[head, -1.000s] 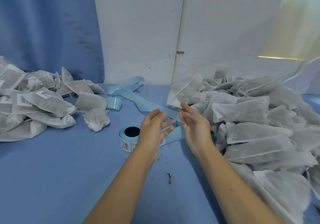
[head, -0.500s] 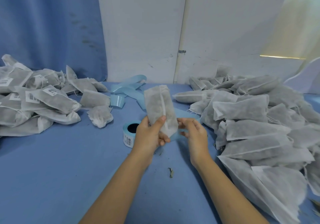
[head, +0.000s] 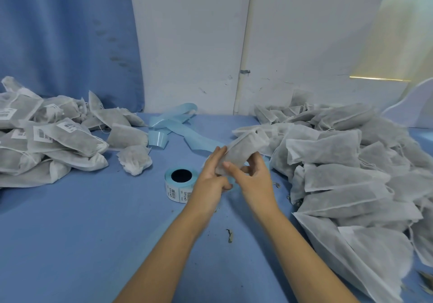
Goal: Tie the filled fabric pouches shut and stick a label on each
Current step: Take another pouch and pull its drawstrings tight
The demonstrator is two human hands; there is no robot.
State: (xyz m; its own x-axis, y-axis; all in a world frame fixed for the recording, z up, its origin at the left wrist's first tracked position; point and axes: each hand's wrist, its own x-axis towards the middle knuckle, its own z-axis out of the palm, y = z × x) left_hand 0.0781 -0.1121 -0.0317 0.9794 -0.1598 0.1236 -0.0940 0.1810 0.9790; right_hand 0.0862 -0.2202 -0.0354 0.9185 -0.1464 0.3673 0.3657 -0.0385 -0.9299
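You hold one grey-filled white fabric pouch [head: 243,150] above the middle of the blue table [head: 93,232]. Your right hand [head: 254,181] curls its fingers round it, and your left hand [head: 210,178] lays straight fingers against it. It looks untied, so next cinch its mouth.

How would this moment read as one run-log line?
right hand: holds pouch | left hand: touches pouch | label roll: on table, beside left hand

Bare left forearm [head: 168,244], bare right forearm [head: 293,239]
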